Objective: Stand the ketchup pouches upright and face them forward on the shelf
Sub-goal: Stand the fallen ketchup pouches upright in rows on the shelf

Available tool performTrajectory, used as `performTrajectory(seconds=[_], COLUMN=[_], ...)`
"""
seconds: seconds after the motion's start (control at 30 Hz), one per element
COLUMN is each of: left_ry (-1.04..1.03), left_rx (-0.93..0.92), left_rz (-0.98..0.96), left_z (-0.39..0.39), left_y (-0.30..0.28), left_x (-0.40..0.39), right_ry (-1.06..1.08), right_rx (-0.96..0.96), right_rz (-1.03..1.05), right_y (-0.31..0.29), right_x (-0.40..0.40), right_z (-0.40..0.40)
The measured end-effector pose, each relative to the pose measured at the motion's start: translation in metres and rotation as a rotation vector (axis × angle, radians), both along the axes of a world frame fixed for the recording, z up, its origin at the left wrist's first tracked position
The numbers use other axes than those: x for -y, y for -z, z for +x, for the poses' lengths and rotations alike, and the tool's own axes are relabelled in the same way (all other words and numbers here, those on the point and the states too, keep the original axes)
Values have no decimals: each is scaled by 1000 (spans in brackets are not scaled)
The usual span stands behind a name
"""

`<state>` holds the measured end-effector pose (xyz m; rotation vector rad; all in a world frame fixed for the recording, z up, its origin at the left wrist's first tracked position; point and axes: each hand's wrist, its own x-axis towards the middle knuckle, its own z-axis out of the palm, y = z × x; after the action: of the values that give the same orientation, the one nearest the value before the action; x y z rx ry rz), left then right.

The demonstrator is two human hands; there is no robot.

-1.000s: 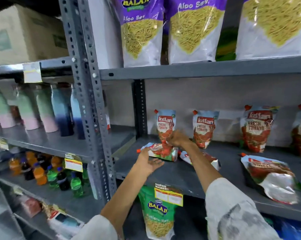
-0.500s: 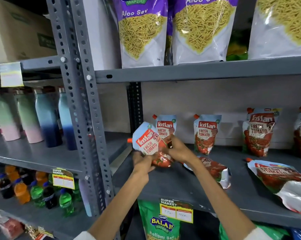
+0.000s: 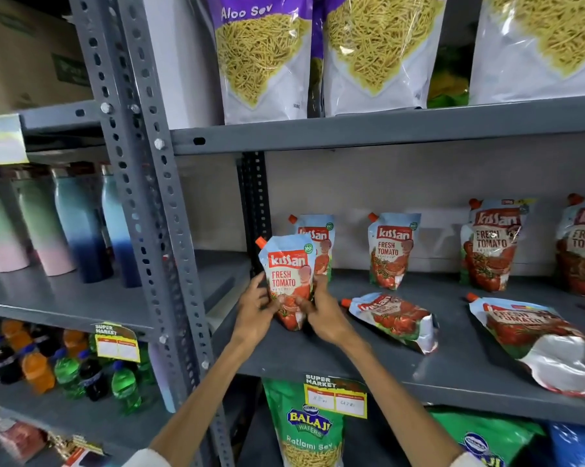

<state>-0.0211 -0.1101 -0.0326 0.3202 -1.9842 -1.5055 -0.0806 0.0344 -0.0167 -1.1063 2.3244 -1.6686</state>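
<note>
A Kissan ketchup pouch (image 3: 288,269) stands upright, label forward, at the left front of the grey shelf (image 3: 334,360). My left hand (image 3: 254,311) grips its lower left side and my right hand (image 3: 321,313) its lower right side. Behind it a second pouch (image 3: 319,235) stands upright by the wall, partly hidden. More upright pouches (image 3: 390,252) (image 3: 491,247) stand along the back, with another (image 3: 584,251) cut off at the right edge. Two pouches lie flat: one (image 3: 393,320) in the middle, one (image 3: 533,343) at the right front.
A perforated grey upright post (image 3: 142,210) borders the shelf on the left. Aloo Sev bags (image 3: 260,59) fill the shelf above; Balaji bags (image 3: 309,429) hang below. Pastel bottles (image 3: 79,227) and soda bottles (image 3: 65,372) fill the left bay. A price tag (image 3: 334,397) sticks to the shelf edge.
Both hands lifted the flat-lying pouch off the shelf, turned it upright and set it label-forward in front of the back-left pouch. The camera moved closer.
</note>
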Motion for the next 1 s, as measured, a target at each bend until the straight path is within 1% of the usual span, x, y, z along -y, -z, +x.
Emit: performTrajectory(seconds=[0.07,0.17,0.2,0.23,0.27,0.3,0.33,0.37,0.43,0.47,0.5,0.53,0.57,0.6,0.63,0.7,0.87,0.93,1.0], left_ry=[-27,-290,-360,-386,-363,-308,-227,-124,103,203,271,313,337,347,344,322,204,164,138], left_rx=[-13,-56,-95,-137,-165,-153,-104,-29,154,241,319,383,430,455,466,461,433,347,228], left_rz=[32,-4,11,40,81,139,226,353,694,847,957,1023,1046,1048,1035,1000,715,577,426], left_z=[5,14,16,17,17,16,13,9,2,-1,-4,-6,-10,-15,-22,-32,-36,-37,-39], left_y=[-3,0,-2,-6,-11,-15,-19,-23,-34,-37,-40,-43,-44,-44,-44,-44,-31,-29,-38], left_x=[-9,-31,-42,-54,-66,-79,-93,-106,-132,-146,-158,-169,-177,-183,-189,-194,-206,-207,-205], right_ry=[-18,14,42,78,131,203,291,388,514,517,487,436,369,310,275,233,10,-39,-14], right_rx=[23,17,-12,-50,-94,-128,-154,-168,-158,-111,-31,82,232,377,471,529,439,445,373], right_rz=[40,137,133,117,99,92,97,124,266,367,473,558,596,589,548,467,249,95,-31], right_y=[-4,-13,-19,-28,-36,-42,-47,-50,-53,-53,-52,-50,-48,-43,-40,-35,-30,-29,-35], right_x=[-2,-16,-25,-36,-48,-62,-78,-95,-126,-142,-154,-162,-167,-170,-173,-176,-183,-185,-185], right_z=[2,-4,-9,-13,-19,-28,-39,-52,-73,-80,-84,-85,-84,-84,-83,-79,-62,-63,-64])
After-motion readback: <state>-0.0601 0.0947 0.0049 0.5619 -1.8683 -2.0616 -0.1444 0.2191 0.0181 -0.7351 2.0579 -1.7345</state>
